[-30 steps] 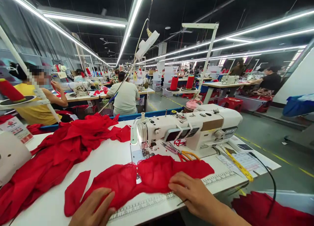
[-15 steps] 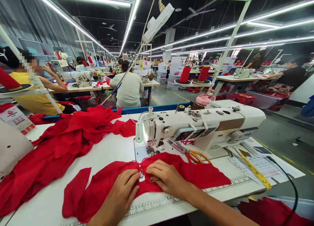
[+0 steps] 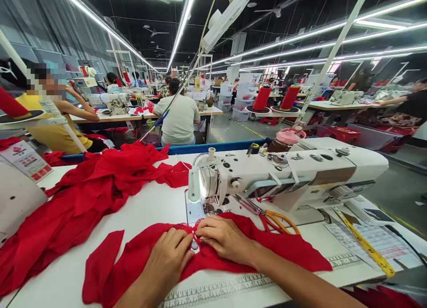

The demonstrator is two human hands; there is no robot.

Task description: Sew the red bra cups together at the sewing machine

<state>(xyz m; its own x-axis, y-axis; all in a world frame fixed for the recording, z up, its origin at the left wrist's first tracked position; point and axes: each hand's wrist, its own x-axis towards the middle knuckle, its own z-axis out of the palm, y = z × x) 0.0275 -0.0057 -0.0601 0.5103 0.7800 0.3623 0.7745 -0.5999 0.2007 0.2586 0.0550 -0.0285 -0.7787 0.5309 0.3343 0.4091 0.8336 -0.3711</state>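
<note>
A piece of red fabric point(image 3: 283, 248) lies spread across the table in front of the white sewing machine point(image 3: 260, 174). Its lace-like upper edge is close to the needle plate point(image 3: 195, 211). My left hand point(image 3: 170, 254) presses on the cloth left of a small gap, fingers bent and gripping its edge. Just right of that gap, my right hand point(image 3: 225, 237) pinches the fabric between thumb and fingers. A small pale item point(image 3: 195, 245) shows in the gap; I cannot make out what it is.
A heap of red cloth point(image 3: 100, 183) covers the table's left side. Scissors with orange and red handles point(image 3: 278, 221) lie beneath the machine arm. A yellow tape measure point(image 3: 367, 245) rests on papers at right. A printed ruler point(image 3: 230, 286) runs along the front edge. Co-workers sit beyond.
The view has shifted slightly, so the machine sits farther right in the picture. Both hands keep hold of the red fabric, and the fingers have drawn a little closer together at the gap.
</note>
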